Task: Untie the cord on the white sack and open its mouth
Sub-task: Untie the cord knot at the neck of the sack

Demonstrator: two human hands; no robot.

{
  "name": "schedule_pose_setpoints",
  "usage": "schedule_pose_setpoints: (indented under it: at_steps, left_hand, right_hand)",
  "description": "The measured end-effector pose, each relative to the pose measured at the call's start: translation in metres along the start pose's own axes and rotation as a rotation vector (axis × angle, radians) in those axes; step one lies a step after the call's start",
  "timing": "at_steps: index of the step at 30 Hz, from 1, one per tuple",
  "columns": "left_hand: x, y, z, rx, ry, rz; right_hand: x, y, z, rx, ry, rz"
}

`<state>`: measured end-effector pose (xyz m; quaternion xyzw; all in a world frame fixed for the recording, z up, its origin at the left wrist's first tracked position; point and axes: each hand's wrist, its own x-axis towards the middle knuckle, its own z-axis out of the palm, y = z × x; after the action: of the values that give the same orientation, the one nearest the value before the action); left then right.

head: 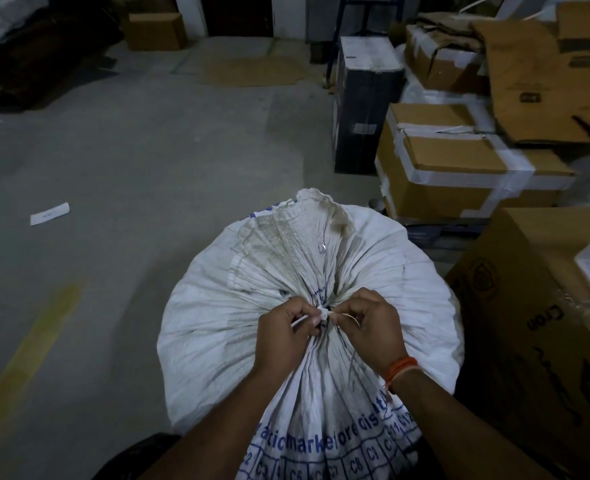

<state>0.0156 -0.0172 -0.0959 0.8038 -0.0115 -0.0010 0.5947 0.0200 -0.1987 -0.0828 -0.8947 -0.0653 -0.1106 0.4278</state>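
Two bare arms reach in from the bottom edge, over the blue letters printed on the near side of the white sack (307, 341); the sack is big and round and stands on the grey floor (148, 150), right in front of the person; its top is bunched up tight and the loose mouth flops away from the camera, with small metal rings showing in the folds; a white cord (322, 314) is knotted round the bunched neck; the left hand (283, 336) has its fingers curled and pinches a piece of the cord just left of the knot; the right hand (369, 327) has its fingers curled too and pinches a thin pale strand just right of the knot; both hands rest against the sack; an orange band (402, 370) sits on the right wrist; brown cardboard boxes (459, 161) with white tape are stacked near the sack on the right; a black box (362, 98) stands behind them; a white slip of paper (49, 213) lies on the floor well apart on the left; a yellow line (30, 358) is painted on the floor near it.
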Motion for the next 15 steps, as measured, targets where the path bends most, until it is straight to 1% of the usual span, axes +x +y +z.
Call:
schedule_pose_setpoints:
  at_steps: [6,11,15]
  left_hand:
    - [-0.002,0.001,0.001,0.047,0.004,0.021]
    - [-0.001,0.001,-0.001,0.001,-0.007,-0.014]
    - [0.0,0.004,-0.001,-0.035,-0.007,-0.036]
  right_hand:
    - [0.0,0.002,0.003,-0.029,-0.022,-0.026]
    - [0.001,0.001,-0.006,-0.018,-0.068,-0.044]
    - [0.002,0.004,-0.015,-0.004,-0.1,-0.008]
